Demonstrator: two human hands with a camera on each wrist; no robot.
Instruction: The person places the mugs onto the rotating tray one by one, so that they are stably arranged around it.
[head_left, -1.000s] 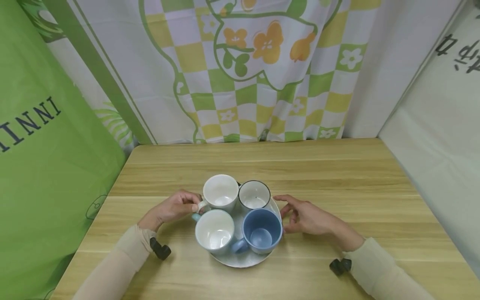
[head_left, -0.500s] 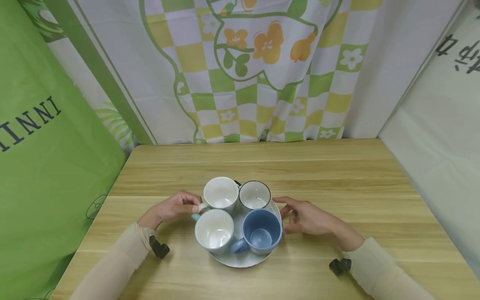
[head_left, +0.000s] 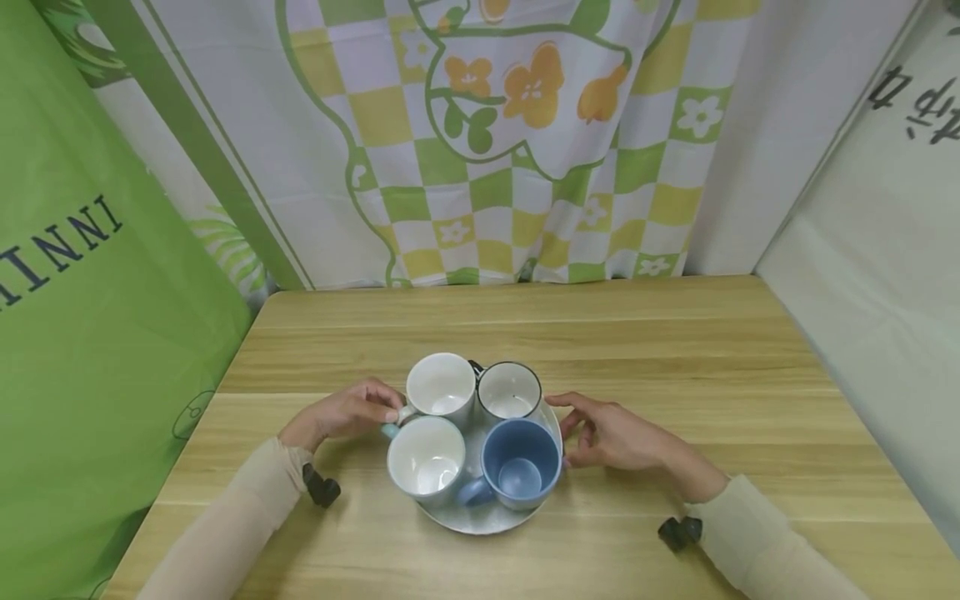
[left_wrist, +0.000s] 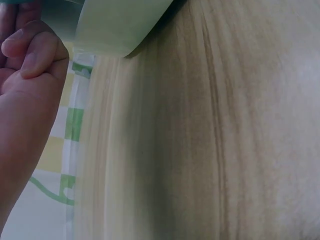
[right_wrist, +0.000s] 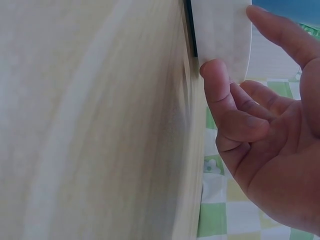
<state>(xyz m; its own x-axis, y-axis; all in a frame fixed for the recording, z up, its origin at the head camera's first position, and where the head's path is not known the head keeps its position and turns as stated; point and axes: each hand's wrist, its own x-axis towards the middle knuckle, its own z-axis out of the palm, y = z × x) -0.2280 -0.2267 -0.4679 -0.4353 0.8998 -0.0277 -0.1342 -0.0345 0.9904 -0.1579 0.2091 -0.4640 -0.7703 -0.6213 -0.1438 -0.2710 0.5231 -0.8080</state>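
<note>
On a round pale grey tray [head_left: 480, 521] stand several mugs, all upright. At the back left is a white mug [head_left: 441, 386]; its handle is pinched between the thumb and fingers of my left hand [head_left: 347, 412]. A black-rimmed white mug [head_left: 510, 390] is at the back right. In front are a white mug with a light blue rim [head_left: 427, 456] and a blue mug [head_left: 522, 463]. My right hand [head_left: 617, 433] holds the tray's right side. In the right wrist view the thumb [right_wrist: 272, 27] touches the tray wall's [right_wrist: 222, 35] upper edge, other fingers lower down.
The tray stands on a wooden table [head_left: 675, 350]. A checked curtain [head_left: 540, 208] hangs behind its far edge, a green cloth [head_left: 97, 350] is at the left and a white cloth [head_left: 885, 275] at the right.
The back-left white mug has shifted slightly toward me, with my left hand still on its handle. More of the black-rimmed mug's dark handle shows. My right hand stays at the tray.
</note>
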